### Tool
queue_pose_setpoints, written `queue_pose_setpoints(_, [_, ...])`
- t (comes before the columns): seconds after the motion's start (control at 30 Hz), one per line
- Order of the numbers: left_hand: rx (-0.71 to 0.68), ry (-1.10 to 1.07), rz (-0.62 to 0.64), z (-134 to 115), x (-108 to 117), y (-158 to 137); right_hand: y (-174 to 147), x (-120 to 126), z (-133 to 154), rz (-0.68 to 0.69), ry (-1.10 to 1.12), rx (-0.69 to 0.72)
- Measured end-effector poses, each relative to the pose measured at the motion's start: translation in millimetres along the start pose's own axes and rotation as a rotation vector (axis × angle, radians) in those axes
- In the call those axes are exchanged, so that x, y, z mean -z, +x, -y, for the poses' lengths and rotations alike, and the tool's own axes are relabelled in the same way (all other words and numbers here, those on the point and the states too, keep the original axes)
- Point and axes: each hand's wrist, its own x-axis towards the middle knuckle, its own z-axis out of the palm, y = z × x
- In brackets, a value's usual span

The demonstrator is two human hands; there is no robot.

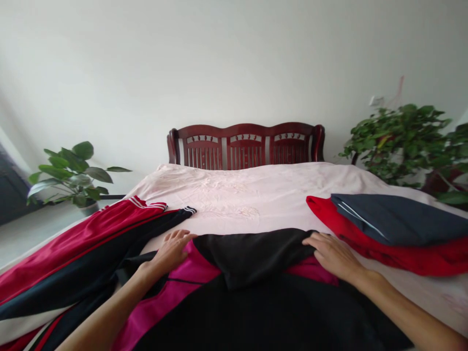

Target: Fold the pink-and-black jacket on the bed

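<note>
Garment on a bed, seen from above the person's own two hands. The garment (pixel 252 312), black with bright magenta panels, lies at the near middle of the bed (pixel 226 200), between the forearms. A black flap at its far end forms a blunt point toward the viewer, with magenta showing on either side. The left hand (pixel 175 248) touches the flap's left corner, fingers bent and only slightly spread; whether it pinches the cloth cannot be told. The right hand (pixel 331 253) is nearly closed — thumb and fingertips drawn together on the flap's right corner, gripping the cloth.

To the left, red-and-navy clothes (pixel 91 239) with white striped cuffs stretch lengthwise along the bed. To the right, just beyond the right hand, a dark grey garment (pixel 398 219) lies folded upon a red garment (pixel 395 261).

Background: a pale pink sheet (pixel 278 187) covers the bed as far as a dark red wooden headboard (pixel 246 148), against a plain wall (pixel 219 58). Leafy plants stand on both sides — a potted one (pixel 76 173) at left, a bushier one (pixel 398 141) at right.
</note>
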Motion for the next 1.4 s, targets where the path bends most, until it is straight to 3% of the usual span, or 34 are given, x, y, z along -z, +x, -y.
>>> queue_pose_setpoints(0.13, [-0.019,-0.043,0.096,22.7,-9.7,-1.1,1.2,5.3,6.5,-0.003,0.023,0.009])
queue_pose_setpoints(0.37, [-0.068,-0.070,0.056,20.2,1.2,-13.8,3.6,-0.2,-5.5,-0.033,0.159,-0.069])
queue_pose_setpoints(0.53, [-0.317,-0.146,0.013,12.1,-2.8,-11.9,5.5,-7.8,-4.2,0.002,0.180,-0.126])
queue_pose_setpoints(0.6, [-0.348,-0.117,0.035,7.6,-11.2,-5.4,4.7,-7.6,-1.5,0.026,0.162,-0.103])
queue_pose_setpoints(0.73, [-0.351,-0.078,0.048,0.1,-16.3,5.5,3.7,-5.7,-5.3,0.011,0.133,-0.087])
queue_pose_setpoints(0.83, [-0.353,-0.062,0.021,-5.4,1.7,-0.5,2.2,-5.3,-12.8,-0.057,0.136,-0.084])
queue_pose_setpoints(0.97, [-0.343,0.023,-0.062,-14.8,27.3,-32.6,-3.0,-4.3,-11.0,-0.087,0.103,0.006])
queue_pose_setpoints(1.13, [-0.344,0.084,0.174,-18.5,16.3,-65.7,-7.1,-3.5,3.5,0.003,0.026,0.072])
queue_pose_setpoints(1.2, [-0.258,0.067,0.211,-20.3,12.2,-65.0,-6.4,-2.0,6.8,0.013,0.024,0.069])
queue_pose_setpoints(1.3, [-0.162,0.055,0.157,-34.6,17.4,-55.6,-4.5,2.0,8.5,-0.021,0.005,0.065])
queue_pose_setpoints(1.4, [-0.281,-0.042,0.100,-63.2,24.2,-48.1,-3.4,4.0,7.2,-0.096,-0.012,0.062])
